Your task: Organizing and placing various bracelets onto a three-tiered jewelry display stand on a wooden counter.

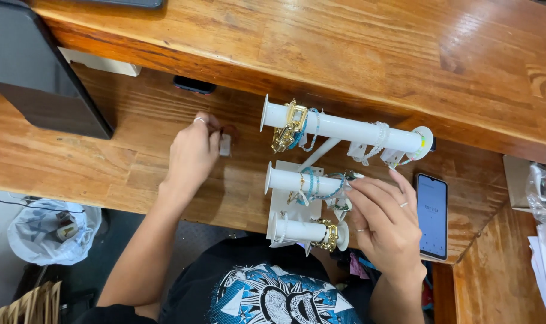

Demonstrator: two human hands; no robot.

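A white three-bar bracelet stand [339, 127] sits on the wooden desk [105, 162]. Gold chain and blue bead bracelets hang on its bars. My right hand [384, 219] rests at the end of the middle bar [288, 180], fingertips touching a blue bead bracelet [327, 193] there. Left of the stand, my left hand [193, 153] pinches a dark thin bracelet with a small white tag [225, 144] just above the desk. Both hands wear rings.
A smartphone [432, 215] with a lit screen lies right of the stand. A dark monitor [39, 72] stands at the far left. A raised wooden shelf [345, 42] runs along the back. A plastic bag [51, 231] sits on the floor at left.
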